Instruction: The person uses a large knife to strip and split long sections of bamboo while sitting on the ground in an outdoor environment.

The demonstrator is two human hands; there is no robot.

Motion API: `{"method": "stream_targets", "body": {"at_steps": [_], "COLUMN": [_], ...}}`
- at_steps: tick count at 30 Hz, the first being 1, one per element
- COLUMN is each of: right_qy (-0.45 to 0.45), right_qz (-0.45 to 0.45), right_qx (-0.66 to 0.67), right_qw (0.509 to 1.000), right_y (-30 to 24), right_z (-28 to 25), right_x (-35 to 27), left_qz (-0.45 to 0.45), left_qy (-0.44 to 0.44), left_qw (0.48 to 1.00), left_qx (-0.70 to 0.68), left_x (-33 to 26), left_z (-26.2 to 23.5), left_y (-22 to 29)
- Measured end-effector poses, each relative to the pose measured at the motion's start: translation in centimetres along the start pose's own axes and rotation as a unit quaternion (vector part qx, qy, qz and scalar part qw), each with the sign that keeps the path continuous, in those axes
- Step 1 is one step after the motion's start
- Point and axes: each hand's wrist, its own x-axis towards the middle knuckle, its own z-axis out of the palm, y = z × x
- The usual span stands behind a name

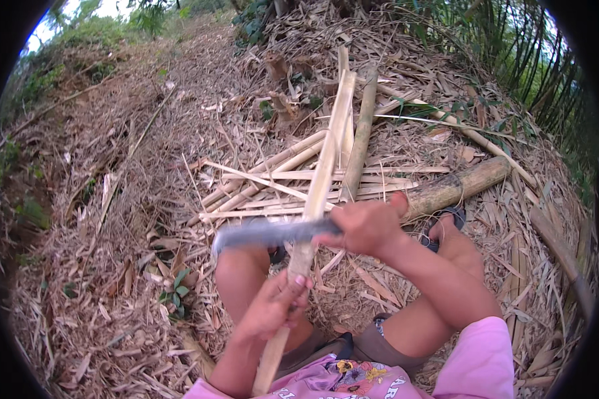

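Note:
A long split bamboo strip (324, 174) slants up and away from my lap, its pale inner face showing. Near its lower part, my left hand (279, 304) is wrapped round it. My right hand (368, 226) grips the handle of a machete (266, 232), whose dark, broad blade points left and crosses the strip just above my left hand. Motion blurs the blade, so whether it touches the strip I cannot tell. A reddish end of the handle sticks out beyond my right fist.
Several thin split strips (273, 193) lie crossed on the leaf-littered ground ahead. A whole bamboo pole (361, 136) stretches away behind them, and a thick bamboo log (459, 188) lies by my right foot. Cut stumps (283, 106) stand farther off, with bamboo stalks (512, 60) at the far right.

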Motion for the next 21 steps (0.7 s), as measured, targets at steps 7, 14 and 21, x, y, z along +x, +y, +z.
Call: {"method": "stream_targets", "body": {"at_steps": [7, 14, 21], "right_qy": [0.049, -0.041, 0.022], "right_qz": [0.017, 0.069, -0.034], "right_qx": [-0.083, -0.033, -0.079], "right_qw": [0.995, 0.996, 0.996], "right_y": [7.7, 2.9, 2.6], "right_z": [0.7, -0.2, -0.8], "right_x": [0.9, 0.8, 0.6], "left_qz": [0.008, 0.019, 0.002], "left_qy": [0.040, 0.049, 0.036], "left_qw": [0.998, 0.999, 0.999], "left_qx": [0.046, 0.015, 0.006], "left_x": [-3.0, -3.7, -3.7], "left_z": [0.7, 0.1, -0.9], "left_y": [-0.8, -1.2, -1.8]}}
